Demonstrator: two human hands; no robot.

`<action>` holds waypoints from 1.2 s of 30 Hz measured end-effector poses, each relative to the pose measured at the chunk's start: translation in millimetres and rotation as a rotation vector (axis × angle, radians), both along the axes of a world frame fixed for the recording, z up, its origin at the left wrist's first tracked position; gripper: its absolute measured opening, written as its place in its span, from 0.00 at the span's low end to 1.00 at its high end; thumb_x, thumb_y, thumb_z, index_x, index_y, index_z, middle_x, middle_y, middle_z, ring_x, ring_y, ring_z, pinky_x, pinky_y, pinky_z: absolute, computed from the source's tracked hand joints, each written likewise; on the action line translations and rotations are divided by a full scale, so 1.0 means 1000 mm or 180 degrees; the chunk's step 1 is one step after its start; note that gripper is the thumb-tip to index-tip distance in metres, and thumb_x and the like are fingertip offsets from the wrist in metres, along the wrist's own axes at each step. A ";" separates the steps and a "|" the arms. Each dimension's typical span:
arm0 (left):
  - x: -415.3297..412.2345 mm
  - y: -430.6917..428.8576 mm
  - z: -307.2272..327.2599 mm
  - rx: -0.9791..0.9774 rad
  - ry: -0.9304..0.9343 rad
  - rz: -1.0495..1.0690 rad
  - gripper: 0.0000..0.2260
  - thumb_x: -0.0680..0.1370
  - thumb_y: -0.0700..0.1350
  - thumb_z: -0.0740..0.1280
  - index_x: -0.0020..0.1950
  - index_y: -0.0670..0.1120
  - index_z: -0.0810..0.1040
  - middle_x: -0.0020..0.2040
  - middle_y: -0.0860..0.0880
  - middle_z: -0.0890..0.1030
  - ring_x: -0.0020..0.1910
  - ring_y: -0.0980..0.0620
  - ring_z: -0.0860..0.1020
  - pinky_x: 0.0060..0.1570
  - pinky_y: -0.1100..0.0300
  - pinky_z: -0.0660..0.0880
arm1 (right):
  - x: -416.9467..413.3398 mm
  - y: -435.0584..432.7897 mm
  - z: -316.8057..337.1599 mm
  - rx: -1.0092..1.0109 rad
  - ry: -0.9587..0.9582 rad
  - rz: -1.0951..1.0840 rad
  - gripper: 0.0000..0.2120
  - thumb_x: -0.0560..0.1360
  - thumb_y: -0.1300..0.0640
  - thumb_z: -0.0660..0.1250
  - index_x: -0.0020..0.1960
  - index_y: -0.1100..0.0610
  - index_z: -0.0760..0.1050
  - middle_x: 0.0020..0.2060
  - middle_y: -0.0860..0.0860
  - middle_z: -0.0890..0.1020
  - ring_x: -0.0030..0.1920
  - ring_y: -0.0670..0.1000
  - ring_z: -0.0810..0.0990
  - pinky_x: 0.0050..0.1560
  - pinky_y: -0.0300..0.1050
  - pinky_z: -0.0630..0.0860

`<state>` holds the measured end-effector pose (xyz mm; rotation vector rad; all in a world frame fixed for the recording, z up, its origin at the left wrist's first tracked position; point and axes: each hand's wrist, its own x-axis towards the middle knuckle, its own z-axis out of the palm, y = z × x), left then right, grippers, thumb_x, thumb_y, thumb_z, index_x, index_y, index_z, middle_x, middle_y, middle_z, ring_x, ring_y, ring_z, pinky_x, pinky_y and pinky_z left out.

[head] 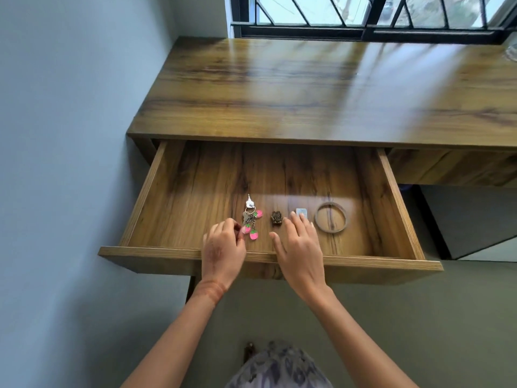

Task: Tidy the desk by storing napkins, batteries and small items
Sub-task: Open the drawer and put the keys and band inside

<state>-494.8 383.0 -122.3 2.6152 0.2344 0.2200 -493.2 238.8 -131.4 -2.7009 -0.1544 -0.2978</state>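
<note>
The wooden desk's drawer (397,197) stands pulled out. Along its front lie a key ring with pink strawberry charms (251,218), a small dark brown figurine (277,219), a small white box (302,212) and a thin ring-shaped bangle (331,221). My left hand (222,249) hovers over the drawer front with fingers curled, its fingertips at the pink charm. My right hand (300,247) is spread flat, its fingertips touching the white box.
The desk top (307,88) runs under a barred window (363,15). A wall stands close on the left. A glass object (512,51) shows at the desk's far right edge. A grey cabinet (461,219) sits below right of the drawer.
</note>
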 end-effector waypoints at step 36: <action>0.026 0.018 -0.039 0.1348 0.0396 -0.0806 0.54 0.61 0.50 0.76 0.75 0.39 0.44 0.76 0.41 0.42 0.75 0.42 0.42 0.71 0.49 0.43 | 0.025 -0.019 -0.049 -0.1046 0.0167 0.0289 0.47 0.71 0.35 0.56 0.75 0.64 0.42 0.75 0.59 0.43 0.75 0.57 0.45 0.73 0.51 0.43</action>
